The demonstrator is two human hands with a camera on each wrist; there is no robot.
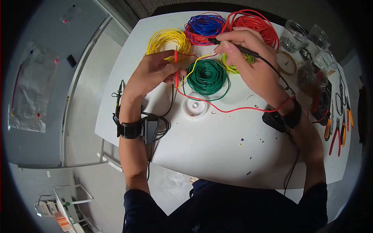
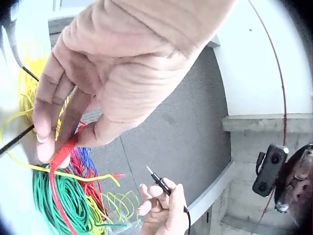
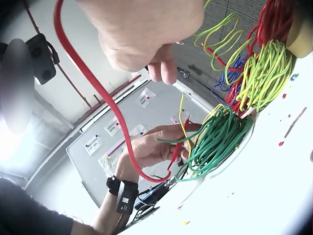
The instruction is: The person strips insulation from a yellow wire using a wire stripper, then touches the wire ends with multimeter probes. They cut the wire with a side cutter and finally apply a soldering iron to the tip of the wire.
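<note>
My left hand (image 1: 154,74) pinches a red test probe (image 1: 176,64) between thumb and fingers, its tip pointing away from me. The probe's red lead (image 1: 233,112) loops across the table toward my right wrist. In my right hand (image 1: 254,58) is a black test probe (image 2: 160,183), held like a pen with its metal tip bare. A loose yellow wire (image 1: 193,66) runs past the red probe, over the green wire coil (image 1: 206,77). Between the hands lies a yellow-green coil (image 1: 237,63), partly covered by the right hand. A small white round dish (image 1: 195,115) sits nearer me.
Yellow (image 1: 157,40), blue (image 1: 206,25) and red (image 1: 261,30) wire coils line the table's far side. Clear jars (image 1: 293,33) with small parts stand at the right, beside a dark red-and-black meter (image 1: 323,103). Pliers (image 1: 336,134) and screwdrivers lie along the right edge.
</note>
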